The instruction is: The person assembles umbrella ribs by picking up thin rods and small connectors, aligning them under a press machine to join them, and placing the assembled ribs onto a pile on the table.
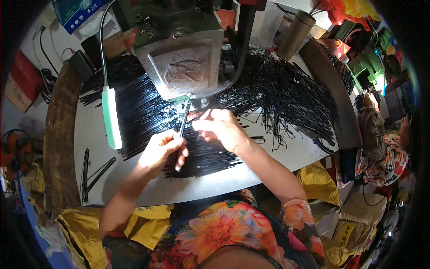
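Fingers of the left hand pinch a thin dark metal rod upright beneath the grey metal press machine. The right hand closes around the rod's top, above heaped black wire strips on the white worktable.

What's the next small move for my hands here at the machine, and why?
Probably nudge the thin black strip in your left hand further up under the machine head: its tip sits just below the nozzle, and your right hand is steadying it there.
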Motion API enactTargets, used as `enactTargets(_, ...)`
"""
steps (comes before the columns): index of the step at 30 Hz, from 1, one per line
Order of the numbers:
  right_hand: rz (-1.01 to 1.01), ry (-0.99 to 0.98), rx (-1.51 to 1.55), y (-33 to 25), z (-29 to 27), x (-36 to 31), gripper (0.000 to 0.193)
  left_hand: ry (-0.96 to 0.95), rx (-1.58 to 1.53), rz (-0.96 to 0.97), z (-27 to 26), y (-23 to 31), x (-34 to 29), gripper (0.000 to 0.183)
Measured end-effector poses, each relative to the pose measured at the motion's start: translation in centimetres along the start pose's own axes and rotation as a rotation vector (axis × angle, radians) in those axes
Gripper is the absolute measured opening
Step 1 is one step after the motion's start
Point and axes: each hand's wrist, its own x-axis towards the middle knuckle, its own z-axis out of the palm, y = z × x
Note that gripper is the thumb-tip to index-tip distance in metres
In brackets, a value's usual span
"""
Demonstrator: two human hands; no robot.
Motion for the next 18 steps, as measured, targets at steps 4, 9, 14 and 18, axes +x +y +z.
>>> enactTargets(4, -0.04, -0.185, 0.156, 0.3, 1.0, 0.8, 0.014, -0.069, -0.067, 0.019, 0.6, -0.1, 0.0, 0.016)
enactTargets(9, -0.03, -0.184, 0.21, 0.3, 1.0, 1.3, 0.014, -0.06, -0.043, 0.015, 0.5, 0.3, 0.0, 0.017)
enactTargets(14, 0.058, -0.198, 0.29, 0.0, -0.3, 1.5, 0.018, -0.002, 0.161, -0.033, 0.7, 1.4, 0.4, 0.014)
enactTargets(18, 0.014, -0.208, 0.248, -0.3, -1.0, 1.7, 0.02, 0.186, 0.618, 0.133, 0.9, 0.9, 1.3, 0.014)
